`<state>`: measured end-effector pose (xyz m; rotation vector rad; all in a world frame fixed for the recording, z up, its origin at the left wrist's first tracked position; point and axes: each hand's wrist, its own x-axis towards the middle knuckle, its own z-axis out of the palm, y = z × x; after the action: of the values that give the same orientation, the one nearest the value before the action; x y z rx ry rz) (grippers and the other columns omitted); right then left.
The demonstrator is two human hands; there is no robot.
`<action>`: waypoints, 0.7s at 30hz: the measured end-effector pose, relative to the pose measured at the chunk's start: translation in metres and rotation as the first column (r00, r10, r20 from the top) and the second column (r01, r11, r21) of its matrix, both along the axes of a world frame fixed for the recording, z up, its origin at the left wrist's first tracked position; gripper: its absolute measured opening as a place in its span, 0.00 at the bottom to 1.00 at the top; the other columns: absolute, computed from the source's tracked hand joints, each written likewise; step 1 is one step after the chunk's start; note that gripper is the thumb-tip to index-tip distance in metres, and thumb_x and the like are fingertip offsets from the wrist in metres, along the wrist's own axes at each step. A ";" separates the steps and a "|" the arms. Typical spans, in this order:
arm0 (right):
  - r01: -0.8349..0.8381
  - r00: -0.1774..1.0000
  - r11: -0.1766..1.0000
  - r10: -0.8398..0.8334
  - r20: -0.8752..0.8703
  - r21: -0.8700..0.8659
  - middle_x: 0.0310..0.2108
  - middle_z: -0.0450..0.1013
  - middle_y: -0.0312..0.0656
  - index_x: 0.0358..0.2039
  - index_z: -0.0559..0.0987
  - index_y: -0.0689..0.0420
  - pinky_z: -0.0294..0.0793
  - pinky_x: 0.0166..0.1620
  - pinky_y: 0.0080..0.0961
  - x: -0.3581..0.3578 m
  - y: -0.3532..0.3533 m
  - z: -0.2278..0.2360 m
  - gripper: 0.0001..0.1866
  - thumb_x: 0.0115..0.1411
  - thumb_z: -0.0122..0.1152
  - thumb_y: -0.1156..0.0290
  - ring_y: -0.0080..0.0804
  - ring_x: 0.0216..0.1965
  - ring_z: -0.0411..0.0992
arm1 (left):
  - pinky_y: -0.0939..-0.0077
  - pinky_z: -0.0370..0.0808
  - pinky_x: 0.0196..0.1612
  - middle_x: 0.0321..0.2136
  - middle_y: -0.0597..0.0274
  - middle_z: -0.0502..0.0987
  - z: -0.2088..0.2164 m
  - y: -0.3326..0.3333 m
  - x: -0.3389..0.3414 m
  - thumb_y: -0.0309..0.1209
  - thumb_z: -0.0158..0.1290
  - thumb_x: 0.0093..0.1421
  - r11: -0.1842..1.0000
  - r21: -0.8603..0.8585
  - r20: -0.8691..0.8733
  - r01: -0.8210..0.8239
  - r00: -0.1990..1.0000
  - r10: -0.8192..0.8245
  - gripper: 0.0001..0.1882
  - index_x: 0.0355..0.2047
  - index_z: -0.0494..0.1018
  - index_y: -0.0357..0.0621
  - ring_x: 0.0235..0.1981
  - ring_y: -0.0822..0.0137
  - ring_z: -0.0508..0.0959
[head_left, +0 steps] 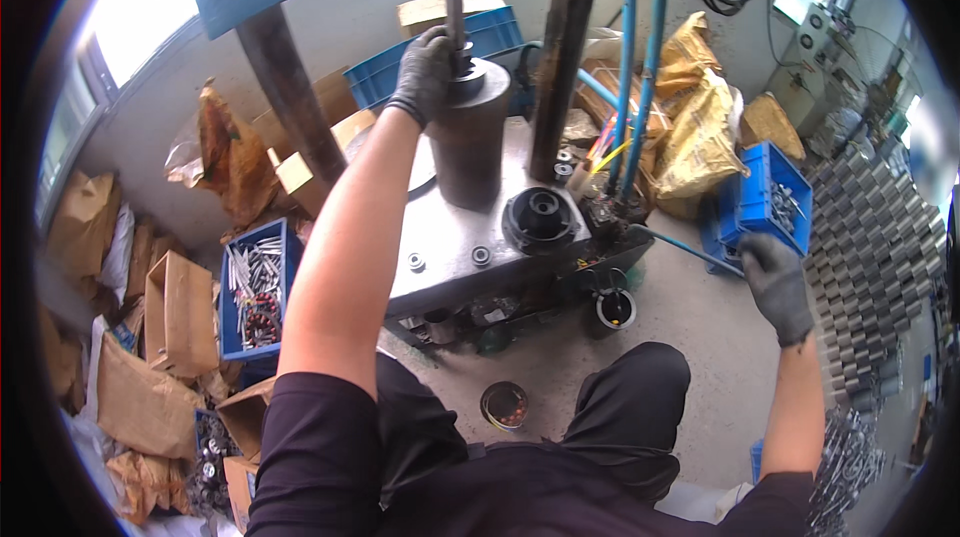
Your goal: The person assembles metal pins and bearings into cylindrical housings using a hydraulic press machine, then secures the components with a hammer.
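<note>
Left arm outstretched, gloved left hand [425, 72] atop press cylinder [470, 132], right hand [775, 282] at blue bin [765, 199]

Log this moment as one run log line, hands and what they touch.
left hand: gloved, on top of dark cylinder on press table | right hand: gloved, at edge of blue bin of metal parts

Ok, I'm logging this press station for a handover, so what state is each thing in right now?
left hand: gloved, gripping the top of the dark cylinder.
dark cylinder: upright on the press table, rod entering its top.
right hand: gloved, at the edge of the blue bin on the right.
blue bin on the right: open, holding metal parts.
blue bin on the left: open, filled with metal rods.
round black fixture: uncovered, nothing in it.
</note>
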<state>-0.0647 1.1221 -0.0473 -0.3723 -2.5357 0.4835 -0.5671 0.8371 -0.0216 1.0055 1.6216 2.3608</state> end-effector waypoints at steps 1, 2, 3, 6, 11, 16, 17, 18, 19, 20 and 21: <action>0.043 0.994 0.979 -0.022 -0.109 0.201 0.36 0.82 0.49 0.42 0.84 0.61 0.80 0.43 0.35 -0.012 0.002 0.014 0.07 0.64 0.63 0.75 0.43 0.39 0.82 | 0.73 0.81 0.37 0.30 0.62 0.76 -0.004 0.002 -0.006 0.27 0.46 0.65 0.999 0.032 0.054 0.041 0.998 -0.042 0.13 0.45 0.78 0.39 0.29 0.68 0.78; 0.106 0.980 0.963 -0.059 -0.191 0.246 0.36 0.80 0.52 0.40 0.83 0.60 0.79 0.41 0.38 -0.029 0.007 0.021 0.07 0.63 0.63 0.75 0.50 0.37 0.81 | 0.74 0.79 0.36 0.30 0.63 0.75 -0.011 0.001 -0.015 0.28 0.48 0.65 0.994 0.062 0.107 0.090 0.990 -0.096 0.13 0.45 0.78 0.40 0.29 0.69 0.77; 0.189 0.942 0.929 -0.081 -0.325 0.317 0.35 0.80 0.52 0.42 0.83 0.60 0.79 0.41 0.38 -0.048 0.012 0.032 0.08 0.62 0.63 0.75 0.51 0.36 0.80 | 0.75 0.77 0.35 0.29 0.64 0.74 -0.008 0.004 -0.007 0.30 0.49 0.65 1.000 -0.017 0.148 0.013 0.989 -0.010 0.13 0.46 0.78 0.41 0.29 0.70 0.76; 0.269 0.869 0.904 -0.080 -0.488 0.332 0.36 0.80 0.54 0.38 0.83 0.57 0.78 0.41 0.47 -0.107 0.051 0.042 0.08 0.61 0.61 0.70 0.56 0.37 0.79 | 0.75 0.79 0.38 0.32 0.65 0.77 -0.023 -0.019 -0.038 0.29 0.48 0.65 0.988 0.094 0.122 0.123 0.983 -0.134 0.16 0.50 0.77 0.40 0.31 0.71 0.78; 0.341 0.880 0.915 -0.230 -0.415 0.217 0.30 0.80 0.58 0.29 0.84 0.58 0.80 0.45 0.50 -0.149 0.073 0.077 0.13 0.58 0.60 0.62 0.58 0.37 0.80 | 0.68 0.82 0.47 0.36 0.64 0.80 -0.033 -0.022 -0.076 0.32 0.49 0.65 0.976 0.067 0.206 0.206 0.954 -0.216 0.21 0.57 0.76 0.41 0.37 0.68 0.81; 0.406 0.887 0.860 -0.289 -0.361 0.309 0.32 0.82 0.55 0.31 0.86 0.57 0.80 0.47 0.47 -0.155 0.088 0.082 0.13 0.59 0.59 0.62 0.53 0.38 0.82 | 0.76 0.78 0.49 0.39 0.70 0.79 -0.040 -0.001 -0.091 0.33 0.51 0.65 0.981 -0.027 0.115 0.193 0.975 -0.189 0.22 0.57 0.77 0.42 0.37 0.71 0.79; 0.413 0.888 0.856 -0.303 -0.347 0.310 0.32 0.82 0.54 0.31 0.86 0.57 0.80 0.47 0.46 -0.149 0.094 0.079 0.13 0.59 0.60 0.61 0.53 0.38 0.82 | 0.81 0.75 0.47 0.43 0.70 0.78 -0.044 0.016 -0.079 0.33 0.52 0.65 0.966 0.055 0.218 0.251 0.941 -0.257 0.21 0.57 0.77 0.42 0.37 0.73 0.77; 0.422 0.888 0.852 -0.319 -0.331 0.310 0.31 0.82 0.54 0.31 0.86 0.57 0.80 0.48 0.45 -0.144 0.100 0.075 0.13 0.59 0.60 0.61 0.52 0.39 0.82 | 0.79 0.75 0.50 0.47 0.67 0.78 -0.038 0.032 -0.054 0.32 0.51 0.66 0.959 0.089 0.307 0.268 0.909 -0.282 0.21 0.58 0.76 0.40 0.37 0.74 0.77; 0.382 0.905 0.871 -0.286 -0.314 0.308 0.32 0.82 0.53 0.31 0.86 0.56 0.80 0.47 0.44 -0.160 0.088 0.076 0.13 0.59 0.60 0.61 0.51 0.39 0.82 | 0.75 0.75 0.53 0.49 0.65 0.79 -0.058 -0.004 -0.106 0.32 0.50 0.68 0.975 -0.030 0.108 0.221 0.970 -0.216 0.21 0.59 0.75 0.39 0.39 0.72 0.78; 0.349 0.919 0.883 -0.257 -0.301 0.313 0.32 0.82 0.53 0.31 0.86 0.56 0.80 0.47 0.44 -0.176 0.071 0.080 0.14 0.59 0.61 0.59 0.51 0.38 0.82 | 0.72 0.75 0.56 0.51 0.62 0.79 -0.070 -0.061 -0.174 0.32 0.49 0.70 0.980 -0.152 -0.114 0.128 0.983 -0.146 0.21 0.60 0.74 0.38 0.41 0.70 0.79; 0.346 0.919 0.889 -0.255 -0.300 0.301 0.32 0.82 0.54 0.32 0.86 0.56 0.80 0.47 0.44 -0.177 0.068 0.083 0.15 0.60 0.61 0.59 0.51 0.38 0.82 | 0.72 0.75 0.56 0.51 0.62 0.79 -0.075 -0.083 -0.205 0.32 0.49 0.70 0.980 -0.153 -0.125 0.128 0.981 -0.148 0.21 0.60 0.74 0.38 0.41 0.70 0.79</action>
<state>-0.2415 1.1905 0.0359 -0.5238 -2.2004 -0.0432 -0.7724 0.7543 -0.0964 1.2284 1.6803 2.0942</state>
